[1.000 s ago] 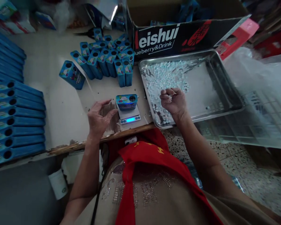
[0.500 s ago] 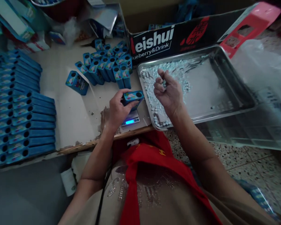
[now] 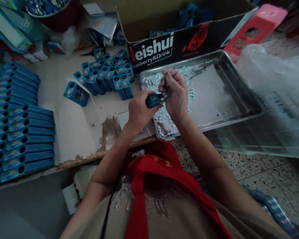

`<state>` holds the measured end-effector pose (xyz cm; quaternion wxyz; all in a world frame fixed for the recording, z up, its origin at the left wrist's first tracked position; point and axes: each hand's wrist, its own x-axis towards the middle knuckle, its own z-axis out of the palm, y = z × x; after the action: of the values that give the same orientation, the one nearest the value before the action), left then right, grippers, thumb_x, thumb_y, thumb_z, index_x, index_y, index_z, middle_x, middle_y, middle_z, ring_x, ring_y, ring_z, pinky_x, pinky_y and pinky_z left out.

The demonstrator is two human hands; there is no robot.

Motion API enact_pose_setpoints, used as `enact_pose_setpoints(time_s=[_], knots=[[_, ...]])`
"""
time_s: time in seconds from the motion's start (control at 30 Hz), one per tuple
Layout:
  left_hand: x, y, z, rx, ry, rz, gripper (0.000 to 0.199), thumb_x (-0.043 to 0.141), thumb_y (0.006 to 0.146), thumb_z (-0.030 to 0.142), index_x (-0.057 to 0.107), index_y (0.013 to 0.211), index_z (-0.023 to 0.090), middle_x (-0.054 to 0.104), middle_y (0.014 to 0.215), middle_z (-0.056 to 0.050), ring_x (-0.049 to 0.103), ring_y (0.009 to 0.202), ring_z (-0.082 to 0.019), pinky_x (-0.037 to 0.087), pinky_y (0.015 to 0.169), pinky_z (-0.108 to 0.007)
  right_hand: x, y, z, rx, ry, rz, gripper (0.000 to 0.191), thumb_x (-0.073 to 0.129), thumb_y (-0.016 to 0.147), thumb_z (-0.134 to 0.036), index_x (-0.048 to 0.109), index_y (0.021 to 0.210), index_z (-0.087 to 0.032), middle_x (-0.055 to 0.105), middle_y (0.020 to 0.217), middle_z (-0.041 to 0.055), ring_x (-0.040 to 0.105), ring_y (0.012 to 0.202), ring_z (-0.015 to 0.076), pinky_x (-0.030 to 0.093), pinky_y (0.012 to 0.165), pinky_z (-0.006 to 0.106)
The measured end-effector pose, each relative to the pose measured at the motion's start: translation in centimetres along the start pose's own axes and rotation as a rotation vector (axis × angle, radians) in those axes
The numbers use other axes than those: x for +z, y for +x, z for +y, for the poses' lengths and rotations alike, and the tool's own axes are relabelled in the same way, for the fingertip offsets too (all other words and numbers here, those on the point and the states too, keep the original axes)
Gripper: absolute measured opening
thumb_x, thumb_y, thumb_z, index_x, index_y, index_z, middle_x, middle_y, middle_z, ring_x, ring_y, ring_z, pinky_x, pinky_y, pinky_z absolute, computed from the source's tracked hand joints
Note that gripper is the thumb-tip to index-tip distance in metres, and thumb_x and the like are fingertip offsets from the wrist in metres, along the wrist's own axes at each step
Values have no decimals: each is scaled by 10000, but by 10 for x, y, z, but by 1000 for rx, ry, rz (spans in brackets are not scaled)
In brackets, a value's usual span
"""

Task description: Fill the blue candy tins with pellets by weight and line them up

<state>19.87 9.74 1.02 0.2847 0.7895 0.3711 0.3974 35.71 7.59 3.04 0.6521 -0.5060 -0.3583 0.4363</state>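
Note:
My left hand (image 3: 141, 111) grips a small blue box (image 3: 153, 100), tilted with its top toward my right hand, over the left edge of the metal tray (image 3: 209, 127). Fingers curled, my right hand (image 3: 174, 91) holds a few pale candies (image 3: 163, 97) right at the box's top. More pale candies (image 3: 164, 122) lie spread over the tray's left part. Beneath my left wrist sits a scale (image 3: 124, 120), mostly hidden by the hand and forearm.
Several blue boxes (image 3: 102, 78) stand in a group left of the tray, with rows of stacked ones (image 3: 30, 137) at the far left. Behind the tray is a black carton (image 3: 161, 53). A pink stool (image 3: 257, 31) and plastic sheeting (image 3: 266, 73) are at the right.
My left hand has lifted the blue box off the scale and moved it right, tipping it. My right hand has turned and now meets the box with the candies. The view has shifted slightly.

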Motion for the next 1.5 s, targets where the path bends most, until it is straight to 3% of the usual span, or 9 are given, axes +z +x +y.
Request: enact_pose_setpoints(time_s=[0.27,0.47,0.57,0.8,0.97,1.07,1.17,1.33,1.5], knots=[[-1,-9,-8,-78,-98,72,477,1087,837,204,813,1222,264,858,1211,-47,827,1142,-292,678,1011,-407,9,-4,-14,51,-68,58,446,564,1130,-764,667,1302,-366,557,908,55,703,965,290,606,768,391],[-31,-36,-37,-212,-248,87,500,1051,870,203,790,1293,257,842,1128,-18,838,1009,-231,711,934,-339,-36,22,-3,111,47,30,197,683,996,-495,594,1079,-340,485,864,25,552,789,247,531,736,379],[-56,-61,-56,-227,-289,117,464,1040,895,273,788,1284,253,830,1124,-24,825,981,-217,713,888,-323,-57,22,16,178,62,38,300,732,788,-292,526,1005,-306,562,942,31,617,856,219,562,761,354],[-67,-97,-88,-285,-353,167,508,1080,809,291,778,1214,241,839,1101,-21,832,982,-226,713,907,-338,-70,-9,34,183,-272,2,308,843,887,-445,691,1104,-288,801,1108,79,806,960,268,665,772,403],[-66,-100,-94,-236,-353,166,798,1154,748,528,730,1370,262,829,1291,-83,835,1193,-293,711,1046,-408,-86,-11,17,68,-879,-82,336,774,1047,-589,796,1127,-263,788,874,69,766,747,276,621,768,433],[-85,-109,-96,-246,-320,231,857,1126,783,606,700,1453,284,814,1338,-106,810,1316,-326,691,1142,-457,-99,-14,12,-131,-1307,-281,318,846,1044,-563,845,1177,-274,825,1097,143,789,1102,399,621,987,539],[-112,-127,-100,-313,-263,317,696,1042,894,618,730,1418,283,826,1245,-74,833,1214,-286,706,1105,-440,-106,-22,16,-198,-1435,-504,485,914,1005,-528,805,1414,-290,744,1465,186,711,1336,459,611,1064,560],[-140,-158,-99,-367,-120,405,483,983,984,542,770,1333,285,827,1162,-50,833,1119,-244,718,1029,-389,-98,-35,32,-122,-1572,-619,587,854,1058,-399,695,1611,-281,652,1587,221,731,1121,392,567,841,457],[-140,-171,-97,-438,-70,396,513,1000,958,569,772,1298,262,834,1170,-60,838,1119,-246,716,1036,-385,-80,-40,44,-48,-1517,-510,282,790,980,-145,778,1241,-252,743,1314,175,671,884,279,451,770,423]])
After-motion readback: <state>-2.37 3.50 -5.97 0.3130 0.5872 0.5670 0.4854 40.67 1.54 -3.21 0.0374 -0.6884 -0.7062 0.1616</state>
